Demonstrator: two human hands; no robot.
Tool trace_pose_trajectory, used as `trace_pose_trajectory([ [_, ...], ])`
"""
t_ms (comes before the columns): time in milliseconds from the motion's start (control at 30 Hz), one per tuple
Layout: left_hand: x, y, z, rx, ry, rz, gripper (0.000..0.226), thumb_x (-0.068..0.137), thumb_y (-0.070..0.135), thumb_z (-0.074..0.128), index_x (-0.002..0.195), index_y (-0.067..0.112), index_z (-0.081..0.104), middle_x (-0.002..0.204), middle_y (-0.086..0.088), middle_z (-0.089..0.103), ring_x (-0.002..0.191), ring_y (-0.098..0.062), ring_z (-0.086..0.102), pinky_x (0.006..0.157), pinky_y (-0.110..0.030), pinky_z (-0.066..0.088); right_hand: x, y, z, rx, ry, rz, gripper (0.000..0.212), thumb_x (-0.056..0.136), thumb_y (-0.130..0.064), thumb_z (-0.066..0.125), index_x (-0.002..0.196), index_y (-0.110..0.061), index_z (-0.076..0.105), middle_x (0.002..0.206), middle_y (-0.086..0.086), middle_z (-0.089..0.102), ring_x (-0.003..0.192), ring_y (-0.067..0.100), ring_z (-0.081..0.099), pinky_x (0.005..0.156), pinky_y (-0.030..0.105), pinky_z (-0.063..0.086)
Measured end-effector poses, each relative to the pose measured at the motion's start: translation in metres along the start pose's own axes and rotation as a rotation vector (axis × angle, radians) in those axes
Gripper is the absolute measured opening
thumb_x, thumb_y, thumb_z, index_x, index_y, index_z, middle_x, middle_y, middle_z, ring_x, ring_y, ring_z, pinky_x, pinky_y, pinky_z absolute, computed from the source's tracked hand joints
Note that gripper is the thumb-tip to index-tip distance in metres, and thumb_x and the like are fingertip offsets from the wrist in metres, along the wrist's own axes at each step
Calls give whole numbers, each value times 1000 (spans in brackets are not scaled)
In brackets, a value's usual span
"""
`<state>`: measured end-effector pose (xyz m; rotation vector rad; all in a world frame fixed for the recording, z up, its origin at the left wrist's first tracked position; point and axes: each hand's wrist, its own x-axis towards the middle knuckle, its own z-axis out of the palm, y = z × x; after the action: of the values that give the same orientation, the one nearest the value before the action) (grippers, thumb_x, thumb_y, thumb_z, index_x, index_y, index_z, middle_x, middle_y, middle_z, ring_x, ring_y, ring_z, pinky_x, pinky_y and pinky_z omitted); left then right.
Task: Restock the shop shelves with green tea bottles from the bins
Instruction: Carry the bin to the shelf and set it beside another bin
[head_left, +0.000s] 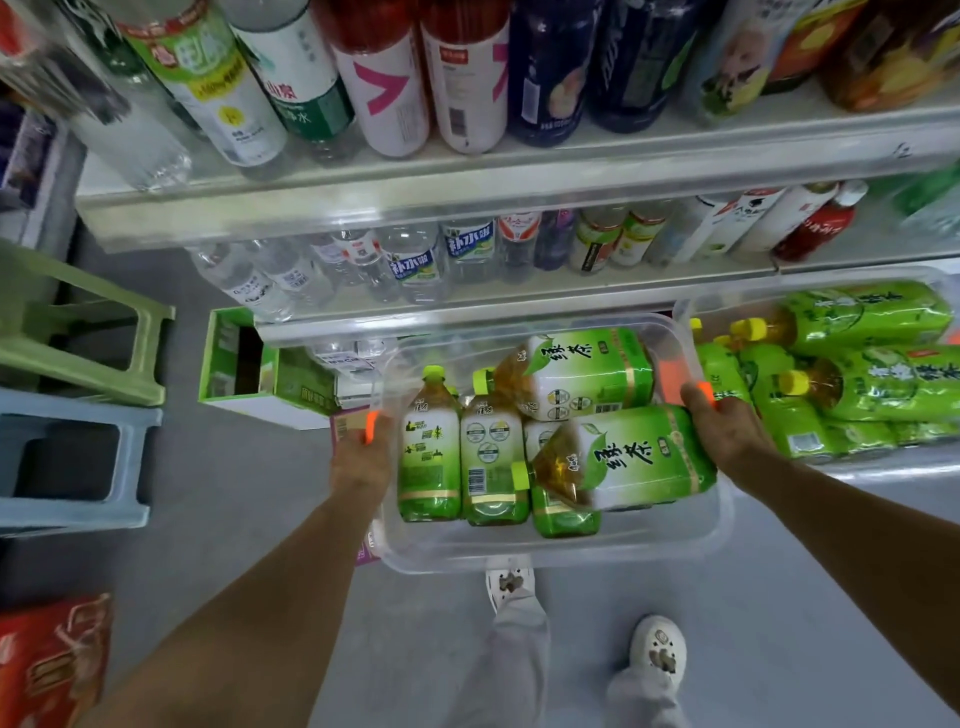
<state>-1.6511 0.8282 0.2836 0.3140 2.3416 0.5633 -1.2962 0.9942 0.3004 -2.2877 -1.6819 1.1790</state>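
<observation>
We grip the clear plastic bin (649, 535) by its end walls, left hand (361, 462) and right hand (727, 431) curled over the rim, its long axis lying crosswise before the white metal shelves (467, 182). Inside lie the green-labelled tea bottles (431, 457); the topmost bottle (639, 457), also crosswise with its cap leftward, sits just beside the right hand (the nearer one). Its label reads 绿茶.

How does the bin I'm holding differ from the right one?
The held bin is gripped by left hand and right hand; the right bin rests unheld. The held bin carries green-capped bottles with white-green labels; the right bin, yellow-capped bottles with all-green labels. Both are clear plastic.
</observation>
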Motion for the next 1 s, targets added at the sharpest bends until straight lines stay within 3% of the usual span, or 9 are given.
trace_pose_trajectory([
  [100, 0, 0, 1, -8, -13, -19, 53, 101, 53, 44, 101, 3, 60, 108, -26, 63, 93, -36, 58, 83, -40, 46, 3, 0, 1, -15, -10, 12, 57, 99, -52, 47, 83, 1, 61, 88, 23, 60, 76, 30, 58, 64, 35, 40],
  [233, 0, 4, 0, 26, -96, -20, 64, 103, 54, 31, 130, 1, 54, 125, -29, 58, 114, -48, 58, 99, -56, 48, 4, -1, 1, 0, -31, 24, 52, 100, -47, 46, 73, -5, 59, 72, 15, 56, 62, 24, 52, 57, 33, 40],
  [333, 0, 10, -2, 48, -107, -102, 69, 104, 56, 21, 138, 2, 49, 131, -30, 55, 119, -46, 55, 102, -54, 47, 2, -4, 0, -31, -44, 28, 52, 101, -46, 45, 81, -1, 60, 74, 14, 56, 64, 24, 52, 55, 30, 38],
  [433, 1, 9, -2, -60, -193, -122, 47, 108, 35, 33, 142, 7, 48, 138, -26, 55, 114, -40, 58, 79, -42, 53, 0, -10, -5, -159, -69, 17, 52, 102, -44, 44, 98, 4, 61, 91, 21, 58, 79, 30, 54, 66, 33, 39],
  [533, 5, 8, 1, -114, -199, -126, 37, 107, 16, 41, 143, 11, 48, 137, -23, 57, 105, -37, 59, 62, -36, 50, -4, -38, -24, -423, -22, -99, 36, 99, -35, 49, 84, -4, 57, 91, 22, 58, 78, 30, 50, 69, 32, 36],
  [633, 4, 9, 7, -3, -78, -105, 42, 105, 8, 39, 146, 1, 32, 133, -30, 52, 118, -43, 58, 92, -51, 53, -11, -80, -39, -519, -15, -291, 33, 97, -35, 51, 76, -10, 54, 78, 12, 53, 73, 27, 52, 67, 30, 38],
  [700, 0, 13, 5, -16, -127, -84, 44, 105, 12, 42, 147, 1, 34, 136, -28, 51, 123, -44, 55, 100, -51, 49, -18, -95, -37, -564, -118, -441, 25, 96, -33, 55, 92, -10, 60, 85, 7, 54, 79, 25, 54, 69, 28, 39],
  [867, -17, 9, 5, 63, -119, 29, 44, 106, 32, 40, 141, 4, 45, 134, -25, 56, 121, -44, 55, 97, -46, 45, -39, -78, -25, -540, -236, -512, 83, 81, -49, 74, 146, -15, 35, 146, 11, 41, 122, 30, 55, 95, 41, 49],
  [1000, -30, 9, 10, 99, -79, 40, 59, 103, 45, 45, 144, 5, 30, 131, -27, 54, 115, -45, 56, 96, -51, 47, -48, -62, -21, -530, -292, -523, 123, 66, -59, 82, 154, -14, 9, 157, 10, 25, 137, 29, 40, 105, 46, 43],
])
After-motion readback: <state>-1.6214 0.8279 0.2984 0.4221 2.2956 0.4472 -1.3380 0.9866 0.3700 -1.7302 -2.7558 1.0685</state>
